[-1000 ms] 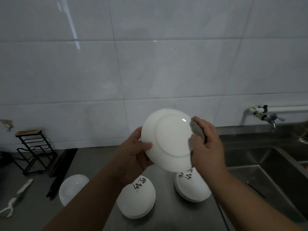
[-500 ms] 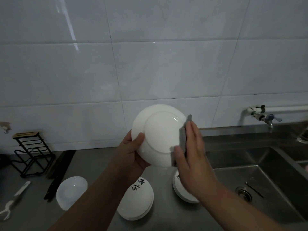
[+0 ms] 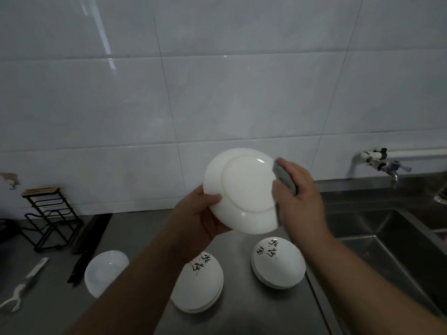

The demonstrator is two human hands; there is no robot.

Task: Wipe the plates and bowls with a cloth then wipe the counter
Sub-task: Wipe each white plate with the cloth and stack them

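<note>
A white plate (image 3: 244,187) is held up above the counter with its underside facing me. My left hand (image 3: 198,213) grips its left rim, thumb across the back. My right hand (image 3: 300,201) holds a grey cloth (image 3: 285,176) pressed against the plate's right edge. Below, on the steel counter (image 3: 242,310), sit two stacks of white dishes with black writing (image 3: 200,284) (image 3: 278,262) and one plain white bowl (image 3: 106,272) at the left.
A steel sink (image 3: 391,238) lies at the right, with a tap (image 3: 387,165) on the tiled wall above it. A black wire rack (image 3: 50,218), a dark knife (image 3: 82,262) and a white peeler (image 3: 21,288) lie at the left.
My right hand with the cloth has slid from the plate's lower right rim up to its upper right edge. The plate has tilted a little.
</note>
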